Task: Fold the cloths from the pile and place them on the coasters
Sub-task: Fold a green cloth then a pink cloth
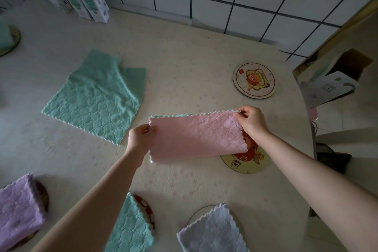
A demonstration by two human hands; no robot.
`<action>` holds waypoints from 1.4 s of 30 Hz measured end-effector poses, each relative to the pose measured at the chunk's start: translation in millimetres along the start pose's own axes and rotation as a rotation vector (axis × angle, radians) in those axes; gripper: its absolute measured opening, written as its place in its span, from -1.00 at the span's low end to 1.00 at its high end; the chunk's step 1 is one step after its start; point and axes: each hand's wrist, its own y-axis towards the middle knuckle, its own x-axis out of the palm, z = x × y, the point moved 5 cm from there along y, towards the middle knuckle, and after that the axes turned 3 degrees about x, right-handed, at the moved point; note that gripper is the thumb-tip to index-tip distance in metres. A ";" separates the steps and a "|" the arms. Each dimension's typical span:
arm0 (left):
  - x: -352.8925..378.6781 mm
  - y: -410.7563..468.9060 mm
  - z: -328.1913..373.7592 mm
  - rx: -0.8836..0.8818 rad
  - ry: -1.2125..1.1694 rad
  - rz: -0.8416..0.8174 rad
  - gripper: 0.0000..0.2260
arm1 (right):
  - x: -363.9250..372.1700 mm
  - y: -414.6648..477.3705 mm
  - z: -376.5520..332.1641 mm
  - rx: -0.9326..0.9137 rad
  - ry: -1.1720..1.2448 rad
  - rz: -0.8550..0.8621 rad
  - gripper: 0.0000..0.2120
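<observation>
While you hold the pink quilted microfibre cloth (196, 137) just above the pale table (184, 57) at frame ctr, it's folded in half into a long strip. Your L hand (141, 137) pinches its left end and your R hand (251, 121) pinches the top right corner. The hands are apart, one at each end, both clamped on that cloth. Its right end hangs over the round yellow cartoon coaster (245, 162) right of ctr, prob. the target.

Done, by my count:
- folded lilac cloth (18, 208) on a dark coaster (42, 196), lower left
- folded green cloth (128, 229) on a red-and-white coaster (147, 210), bottom ctr
- folded pale blue-grey cloth (212, 231) on a round coaster (199, 211), bottom right of ctr
- what looks like another green piece (4, 36) on a coaster at the far left edge, cut off, so not sure

Left: the pink one likely needs at least one more fold before you set it down. The spread-out green cloths (96, 96) left of ctr, i.e. the pile, look like two layers and aren't folded yet. The round cream cartoon coaster (254, 80) at upper right is bare. Approx. two-thirds through, I'd judge.
</observation>
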 end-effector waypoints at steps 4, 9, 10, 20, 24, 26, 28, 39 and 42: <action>2.8 5.4 4.4 0.028 0.099 0.038 -0.84 | 1.9 9.1 0.9 0.031 -0.072 -0.002 -0.84; 4.0 10.7 9.5 0.061 0.194 0.070 -0.79 | 2.9 13.9 4.7 0.062 -0.102 -0.012 -0.84; 4.0 11.9 10.3 0.066 0.222 0.072 -0.76 | 2.9 14.4 4.2 0.066 -0.103 -0.010 -0.84; -4.0 -3.3 21.7 0.139 0.312 0.259 -0.75 | -11.1 1.8 -3.9 0.025 -0.079 0.012 -0.83; -1.8 -42.9 16.0 0.428 0.427 0.342 -0.75 | -11.7 -39.0 2.4 -0.218 -0.111 0.046 -0.72; 19.5 -70.8 13.5 0.662 0.537 0.286 -0.73 | -5.0 -68.1 1.5 -0.419 -0.192 0.090 -0.66; 52.9 -97.8 5.8 0.827 0.644 0.063 -0.63 | 11.1 -98.2 -1.5 -0.609 -0.304 0.035 -0.62; 78.2 -117.4 -42.1 0.738 1.002 -0.173 -0.43 | 22.0 -126.0 39.5 -0.815 -0.697 -0.071 -0.51; 60.0 -114.7 -50.4 0.666 1.007 -0.126 -0.44 | 13.2 -122.5 42.4 -0.846 -0.740 -0.070 -0.51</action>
